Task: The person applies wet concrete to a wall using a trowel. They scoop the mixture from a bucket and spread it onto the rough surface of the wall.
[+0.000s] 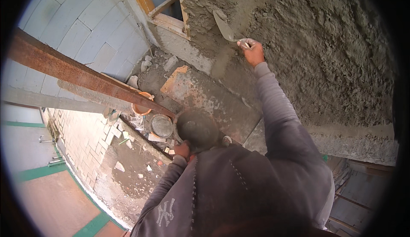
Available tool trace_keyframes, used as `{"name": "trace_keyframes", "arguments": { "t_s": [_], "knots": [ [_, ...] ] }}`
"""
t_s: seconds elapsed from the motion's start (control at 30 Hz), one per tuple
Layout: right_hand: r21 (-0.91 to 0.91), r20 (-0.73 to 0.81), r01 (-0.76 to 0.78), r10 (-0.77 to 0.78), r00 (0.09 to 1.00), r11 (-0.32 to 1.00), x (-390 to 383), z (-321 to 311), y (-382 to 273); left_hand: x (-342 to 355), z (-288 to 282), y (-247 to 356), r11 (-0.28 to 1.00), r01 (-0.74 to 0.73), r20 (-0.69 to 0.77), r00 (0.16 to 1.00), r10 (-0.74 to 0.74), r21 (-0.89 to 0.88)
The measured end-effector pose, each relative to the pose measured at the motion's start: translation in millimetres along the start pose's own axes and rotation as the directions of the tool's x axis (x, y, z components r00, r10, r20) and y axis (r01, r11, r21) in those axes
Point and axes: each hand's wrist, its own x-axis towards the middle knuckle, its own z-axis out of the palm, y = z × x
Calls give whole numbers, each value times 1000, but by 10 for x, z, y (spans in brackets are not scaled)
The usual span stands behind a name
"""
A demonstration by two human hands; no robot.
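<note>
My right hand (pixel 253 52) is closed round the handle of a pointed trowel (pixel 224 28), arm stretched forward. The trowel's blade points up and left, close against a wall coated in rough grey mortar (pixel 320 57); a little mortar shows near its tip. Down by my body, my left hand (pixel 183 150) grips the near left rim of a round dark bucket (pixel 197 128). The bucket's inside looks dark grey, and I cannot tell how much is in it. My sleeve and chest hide part of its near side.
A reddish-brown beam (pixel 85 68) slants in from the left toward the bucket. Beside it stand an orange basin (pixel 142 104) and a grey-filled pail (pixel 161 126). A mortar-stained board (pixel 205 92) lies below the wall. Rubble (pixel 171 63) sits near the window frame (pixel 171 23).
</note>
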Motion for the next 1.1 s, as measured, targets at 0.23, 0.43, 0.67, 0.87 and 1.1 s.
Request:
{"name": "trace_keyframes", "arguments": {
  "t_s": [0.23,0.43,0.67,0.87,1.1],
  "knots": [
    [-421,-109,79,-136,985,904,-566,-750,-721,160,-264,-549,895,-322,53,945,321,309],
    [-124,295,258,-213,931,958,-572,-529,-870,219,-260,-464,939,-313,47,950,310,139],
    [80,728,-373,202,655,924,152,263,-893,334,-390,88,738,-386,121,914,387,553],
    [169,204,-127,92,975,977,-33,-348,-1453,121,20,910,1000,-3,-52,999,3,-11],
    [-211,608,-165,261,750,964,-1582,-435,-436,7,541,1397,981,-106,30,994,102,166]
  ]
}}
